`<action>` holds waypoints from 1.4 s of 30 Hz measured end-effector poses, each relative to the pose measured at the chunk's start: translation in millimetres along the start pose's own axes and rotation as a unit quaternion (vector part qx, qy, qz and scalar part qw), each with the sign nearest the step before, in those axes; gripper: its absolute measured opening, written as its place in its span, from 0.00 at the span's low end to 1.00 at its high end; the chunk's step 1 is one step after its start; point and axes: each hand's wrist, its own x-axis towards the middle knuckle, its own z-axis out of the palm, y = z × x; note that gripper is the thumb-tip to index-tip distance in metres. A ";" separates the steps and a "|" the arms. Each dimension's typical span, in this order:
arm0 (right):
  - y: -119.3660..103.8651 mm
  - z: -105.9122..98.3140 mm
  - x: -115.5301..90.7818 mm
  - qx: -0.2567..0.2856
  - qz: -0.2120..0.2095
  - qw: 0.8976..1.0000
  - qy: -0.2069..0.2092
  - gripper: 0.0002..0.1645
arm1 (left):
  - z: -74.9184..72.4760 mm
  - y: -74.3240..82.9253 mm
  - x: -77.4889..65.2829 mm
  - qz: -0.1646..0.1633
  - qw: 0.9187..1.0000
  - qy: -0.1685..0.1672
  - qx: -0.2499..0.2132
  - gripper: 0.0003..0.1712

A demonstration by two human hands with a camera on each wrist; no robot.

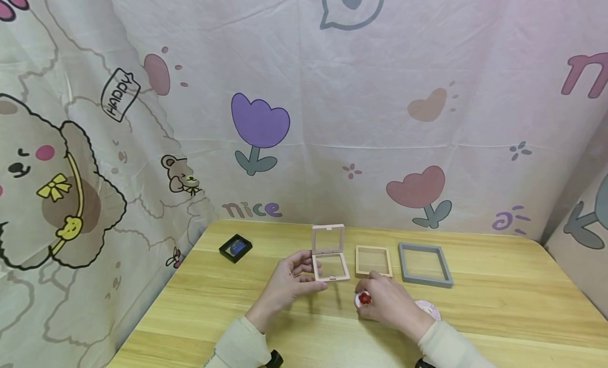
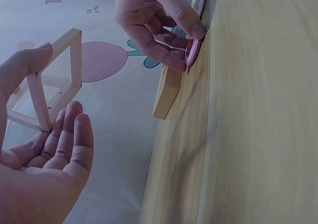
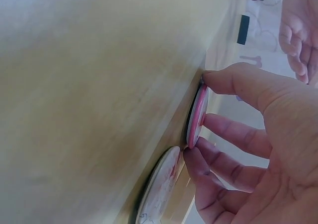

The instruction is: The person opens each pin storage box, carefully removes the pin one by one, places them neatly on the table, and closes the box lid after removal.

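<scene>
We see, well in from the wooden table's [image 1: 503,304] far edge, the left hand [image 1: 287,279] grip a raised, hinged pink frame [image 1: 328,253] while the right hand [image 1: 390,303] pinches a red-flowered badge [image 1: 364,298] close to the surface.

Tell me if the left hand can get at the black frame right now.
Probably not yet: nothing appears to lie between the left hand and the black frame, but that hand holds the open pink frame, which it would likely have to set down first.
</scene>
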 end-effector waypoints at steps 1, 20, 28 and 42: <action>0.1 0.1 -0.1 -0.002 -0.001 1.000 0.001 0.19 | 0.0 -0.3 0.0 0.000 1.000 0.000 0.001 0.45; -2.2 -47.0 3.0 0.091 0.013 0.996 -0.002 0.13 | 7.8 1.2 -2.4 0.001 1.000 -0.020 0.006 0.45; 4.0 -69.2 13.6 0.228 0.078 0.971 0.004 0.25 | 19.2 -2.5 -7.2 0.002 0.998 -0.053 0.017 0.44; 3.3 -68.6 20.6 0.339 0.077 0.937 -0.038 0.36 | 32.7 -1.5 -13.8 0.014 0.994 -0.098 0.040 0.44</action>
